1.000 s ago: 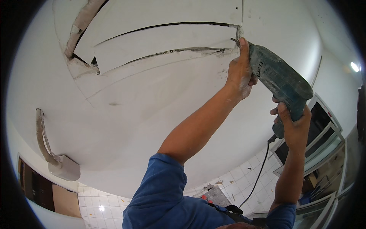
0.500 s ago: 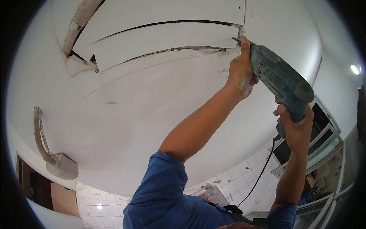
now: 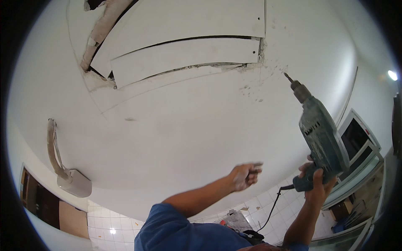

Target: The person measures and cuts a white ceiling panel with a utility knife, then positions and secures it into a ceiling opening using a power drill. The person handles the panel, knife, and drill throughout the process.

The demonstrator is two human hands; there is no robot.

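My right hand (image 3: 320, 184) grips a dark green power drill (image 3: 320, 129) by its handle at the right. The drill tilts up toward the ceiling, and its bit (image 3: 288, 77) is apart from the surface. My left hand (image 3: 244, 177) hangs lower, left of the drill, with the fingers curled in; motion blur hides what they hold, if anything. Overhead, a narrow white panel strip (image 3: 184, 56) sits in a ceiling opening beside a larger white panel (image 3: 188, 25). One dark round spot (image 3: 253, 52) marks the strip's right end.
Broken plaster (image 3: 98, 80) and a torn wrapped pipe (image 3: 102, 31) edge the opening at the left. A white box (image 3: 75, 183) with a hose hangs at the left wall. The drill's black cord (image 3: 274, 209) runs down past debris on the tiled floor. Framed glass (image 3: 360, 146) stands at the right.
Both hands have come down from the strip's right end. The left has let go of the drill's front; the right has lowered the drill, now upright. The dark spot there has come into view.
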